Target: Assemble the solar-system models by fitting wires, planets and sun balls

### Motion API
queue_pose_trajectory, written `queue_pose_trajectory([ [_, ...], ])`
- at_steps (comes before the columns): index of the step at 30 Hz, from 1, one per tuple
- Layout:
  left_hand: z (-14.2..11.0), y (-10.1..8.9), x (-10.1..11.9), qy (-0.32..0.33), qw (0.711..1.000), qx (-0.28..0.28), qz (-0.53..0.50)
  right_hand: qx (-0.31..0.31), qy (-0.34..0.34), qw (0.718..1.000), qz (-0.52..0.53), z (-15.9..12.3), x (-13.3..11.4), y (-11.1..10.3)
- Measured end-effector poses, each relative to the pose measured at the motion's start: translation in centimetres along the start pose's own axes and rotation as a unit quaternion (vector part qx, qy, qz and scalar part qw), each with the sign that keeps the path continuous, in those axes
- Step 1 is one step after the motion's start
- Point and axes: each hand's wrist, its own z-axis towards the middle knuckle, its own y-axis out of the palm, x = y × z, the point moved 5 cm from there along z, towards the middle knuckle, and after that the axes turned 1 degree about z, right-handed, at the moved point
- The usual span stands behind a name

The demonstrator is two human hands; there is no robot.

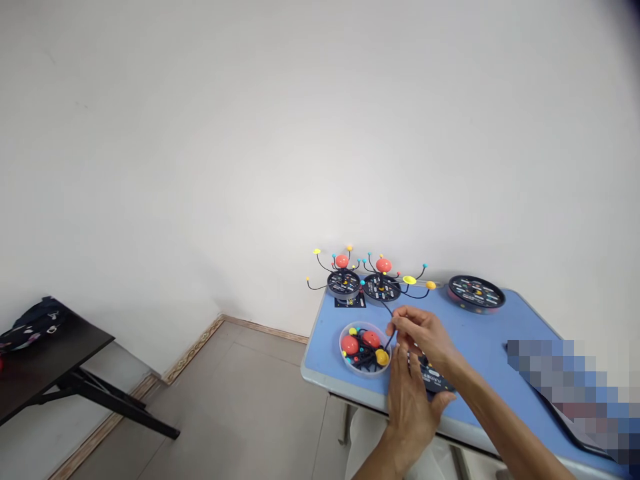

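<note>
My right hand [425,333] is closed in a pinch on a thin black rod [389,341] beside the bowl. My left hand [411,400] lies with fingers stretched out, just right of the bowl and partly over a black round base [434,379]. The clear plastic bowl [347,366] holds red balls [371,339], a yellow cup-shaped piece [383,358], small coloured balls and a tangle of black rods. My hands hide much of the base.
Two planet models [343,283] [382,288] with curved arms stand at the back of the blue table [325,343], one over a black card [351,302]. A round black tray [477,293] is at the back right. A dark side table [55,360] stands left.
</note>
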Motion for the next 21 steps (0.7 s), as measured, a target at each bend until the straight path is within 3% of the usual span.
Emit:
queue_pose_trajectory([
  [5,-0.3,-0.6,0.0,0.046,0.998,0.031,-0.013,0.057,0.045,0.983,0.167,-4.3,0.7,-2.0],
  [10,-1.1,-2.3,0.8,0.073,0.995,0.057,-0.028,0.134,0.088,0.922,0.352,-8.9,2.1,-3.8],
  [15,0.4,-6.9,0.0,0.007,0.997,0.053,-0.047,0.203,0.141,0.887,0.389,-12.9,4.6,-5.7],
  [19,3.2,-11.1,-3.6,-0.053,0.997,0.060,-0.013,0.275,0.205,0.858,0.383,-15.9,7.6,-6.7],
  [21,4.5,-12.5,-5.4,-0.067,0.997,0.032,0.024,0.290,0.230,0.845,0.386,-16.9,8.9,-6.8],
])
